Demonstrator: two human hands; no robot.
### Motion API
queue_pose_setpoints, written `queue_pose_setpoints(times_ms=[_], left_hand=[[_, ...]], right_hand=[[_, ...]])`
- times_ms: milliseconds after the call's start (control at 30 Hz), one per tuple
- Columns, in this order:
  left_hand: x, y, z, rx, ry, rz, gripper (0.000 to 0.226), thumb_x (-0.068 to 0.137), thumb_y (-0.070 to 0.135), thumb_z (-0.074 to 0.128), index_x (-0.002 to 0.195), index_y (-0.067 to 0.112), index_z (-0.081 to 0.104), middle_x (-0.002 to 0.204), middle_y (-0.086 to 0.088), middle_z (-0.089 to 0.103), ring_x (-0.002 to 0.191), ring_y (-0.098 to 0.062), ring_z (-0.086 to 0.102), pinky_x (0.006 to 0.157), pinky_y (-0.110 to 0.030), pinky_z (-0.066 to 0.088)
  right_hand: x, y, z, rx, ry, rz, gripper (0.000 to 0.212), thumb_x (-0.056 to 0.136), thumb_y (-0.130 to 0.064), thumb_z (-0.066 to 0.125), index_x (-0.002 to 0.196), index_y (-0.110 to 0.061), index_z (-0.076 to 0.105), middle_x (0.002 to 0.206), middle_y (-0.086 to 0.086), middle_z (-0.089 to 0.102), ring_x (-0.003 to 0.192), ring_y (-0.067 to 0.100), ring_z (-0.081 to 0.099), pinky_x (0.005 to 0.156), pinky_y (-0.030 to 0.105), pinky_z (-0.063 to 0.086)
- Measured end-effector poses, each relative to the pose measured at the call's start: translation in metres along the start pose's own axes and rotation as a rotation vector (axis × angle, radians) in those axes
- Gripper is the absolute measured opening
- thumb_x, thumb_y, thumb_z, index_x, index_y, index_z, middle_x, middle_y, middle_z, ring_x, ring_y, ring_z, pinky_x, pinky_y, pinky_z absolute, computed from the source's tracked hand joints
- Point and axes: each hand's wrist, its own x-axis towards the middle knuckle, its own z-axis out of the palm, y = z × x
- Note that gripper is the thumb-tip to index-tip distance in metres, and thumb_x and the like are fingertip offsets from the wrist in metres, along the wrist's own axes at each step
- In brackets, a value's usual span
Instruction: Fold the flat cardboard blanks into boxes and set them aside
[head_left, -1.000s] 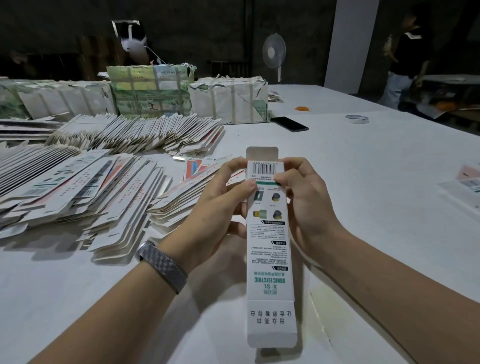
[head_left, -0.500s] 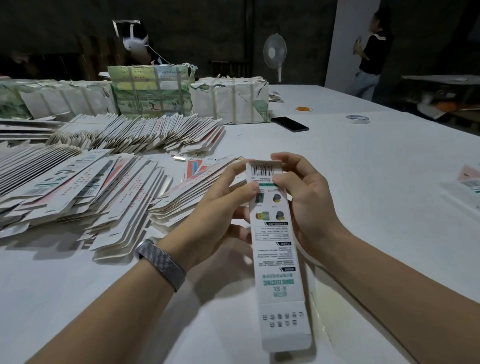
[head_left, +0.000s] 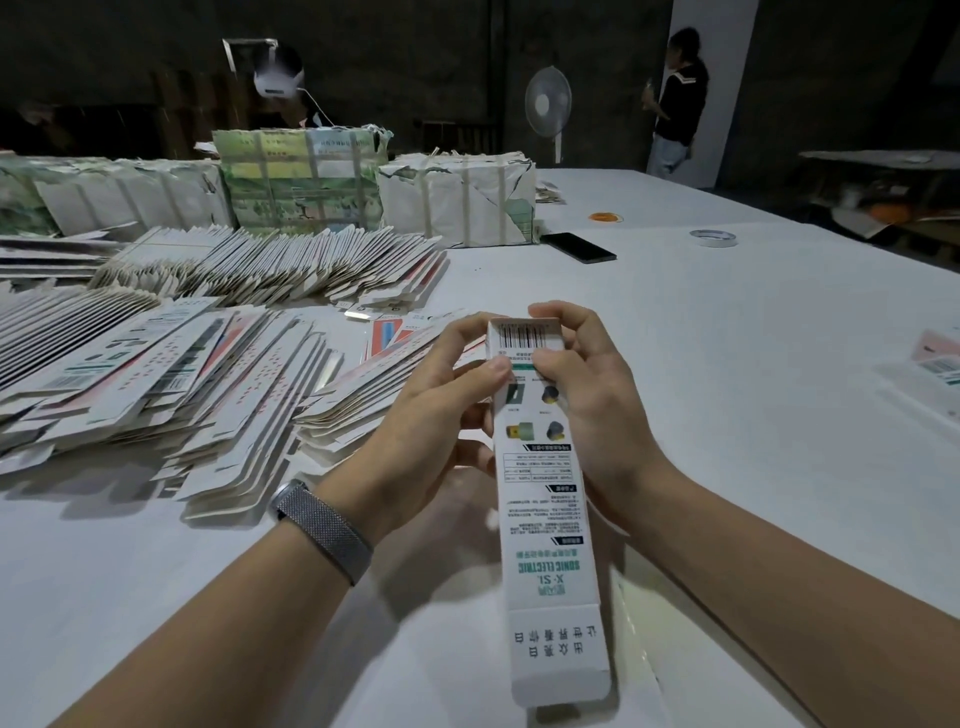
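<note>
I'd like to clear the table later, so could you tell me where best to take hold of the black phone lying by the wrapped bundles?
Pinch the black phone across its two long edges, coming from above. It lies flat on the table, with bare space on its right side.

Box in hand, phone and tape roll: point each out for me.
box (head_left: 540, 499), head view, on its printed front panel
phone (head_left: 578, 247), head view, on its dark screen
tape roll (head_left: 713, 237), head view, on its white ring

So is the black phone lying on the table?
Yes, the black phone lies flat on the white table, beside the wrapped bundle.
</note>
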Motion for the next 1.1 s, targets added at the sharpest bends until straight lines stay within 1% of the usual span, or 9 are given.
queue_pose_setpoints(times_ms=[67, 167, 267, 367, 567, 800, 867, 933, 1100], left_hand=[[0.000, -0.001, 0.000, -0.001, 0.003, 0.000, 0.030, 0.090, 0.036, 0.058, 0.120, 0.037, 0.058, 0.088, -0.006, 0.070, 0.074, -0.023, 0.063, 0.062, -0.034, 0.045], [0.000, -0.001, 0.001, 0.027, -0.018, 0.004, 0.028, 0.092, 0.037, 0.057, 0.120, 0.038, 0.057, 0.092, -0.008, 0.073, 0.079, -0.028, 0.065, 0.063, -0.037, 0.048], [-0.002, 0.000, 0.002, 0.070, -0.047, 0.012, 0.027, 0.094, 0.039, 0.055, 0.121, 0.038, 0.056, 0.100, -0.008, 0.075, 0.082, -0.027, 0.069, 0.061, -0.038, 0.052], [-0.003, 0.000, 0.004, 0.086, -0.055, 0.015, 0.031, 0.094, 0.039, 0.055, 0.125, 0.035, 0.054, 0.103, -0.009, 0.076, 0.083, -0.026, 0.072, 0.058, -0.034, 0.056], [-0.003, -0.001, 0.005, 0.075, -0.033, 0.008, 0.025, 0.099, 0.031, 0.056, 0.123, 0.036, 0.059, 0.099, -0.007, 0.074, 0.083, -0.029, 0.064, 0.069, -0.040, 0.051], [-0.003, 0.001, 0.010, 0.108, 0.019, -0.031, 0.016, 0.106, 0.024, 0.048, 0.117, 0.031, 0.058, 0.087, -0.008, 0.070, 0.079, -0.031, 0.061, 0.061, -0.036, 0.050], [-0.003, 0.002, 0.012, 0.095, 0.050, -0.039, 0.016, 0.106, 0.032, 0.046, 0.116, 0.027, 0.058, 0.085, -0.010, 0.069, 0.079, -0.030, 0.062, 0.058, -0.035, 0.051], [-0.002, 0.003, 0.015, 0.081, 0.105, -0.056, 0.029, 0.106, 0.044, 0.041, 0.113, 0.022, 0.060, 0.087, -0.015, 0.068, 0.078, -0.026, 0.066, 0.057, -0.035, 0.054], [-0.001, 0.001, 0.013, 0.100, 0.162, -0.064, 0.023, 0.108, 0.036, 0.043, 0.095, 0.019, 0.053, 0.069, -0.003, 0.070, 0.062, -0.019, 0.068, 0.046, -0.028, 0.051]], right_hand=[[0.000, -0.001, 0.000, 0.029, -0.002, 0.000, 0.021, 0.086, -0.014, 0.054, 0.102, -0.025, 0.062, 0.111, 0.017, 0.064, 0.074, 0.024, 0.069, 0.061, 0.035, 0.057], [0.001, -0.004, -0.001, 0.037, 0.016, 0.011, 0.020, 0.098, -0.004, 0.051, 0.098, -0.021, 0.062, 0.098, 0.013, 0.066, 0.071, 0.023, 0.067, 0.060, 0.033, 0.057], [0.000, -0.006, -0.002, 0.065, 0.029, 0.068, 0.013, 0.103, -0.018, 0.048, 0.094, -0.018, 0.057, 0.081, 0.007, 0.066, 0.064, 0.021, 0.065, 0.056, 0.031, 0.056], [0.002, -0.008, -0.003, 0.073, 0.053, 0.120, 0.021, 0.103, -0.030, 0.048, 0.088, -0.016, 0.053, 0.068, 0.001, 0.063, 0.056, 0.018, 0.063, 0.051, 0.028, 0.053], [0.005, -0.004, -0.003, 0.068, 0.076, 0.193, 0.017, 0.101, -0.020, 0.055, 0.084, -0.021, 0.058, 0.072, 0.004, 0.068, 0.056, 0.021, 0.065, 0.053, 0.031, 0.055], [0.004, -0.005, -0.002, 0.048, 0.108, 0.194, 0.016, 0.099, -0.008, 0.056, 0.085, -0.015, 0.057, 0.069, 0.006, 0.069, 0.051, 0.021, 0.064, 0.047, 0.027, 0.052], [0.004, -0.006, -0.001, 0.041, 0.111, 0.186, 0.015, 0.097, -0.006, 0.057, 0.084, -0.014, 0.057, 0.068, 0.007, 0.068, 0.051, 0.021, 0.064, 0.047, 0.026, 0.052], [0.002, -0.007, 0.000, 0.018, 0.099, 0.175, 0.014, 0.097, -0.006, 0.058, 0.084, -0.013, 0.057, 0.070, 0.009, 0.069, 0.052, 0.021, 0.065, 0.047, 0.027, 0.052], [-0.001, -0.005, 0.005, -0.027, 0.055, 0.177, 0.014, 0.095, -0.006, 0.060, 0.082, -0.012, 0.059, 0.069, 0.010, 0.068, 0.055, 0.020, 0.066, 0.051, 0.026, 0.052]])
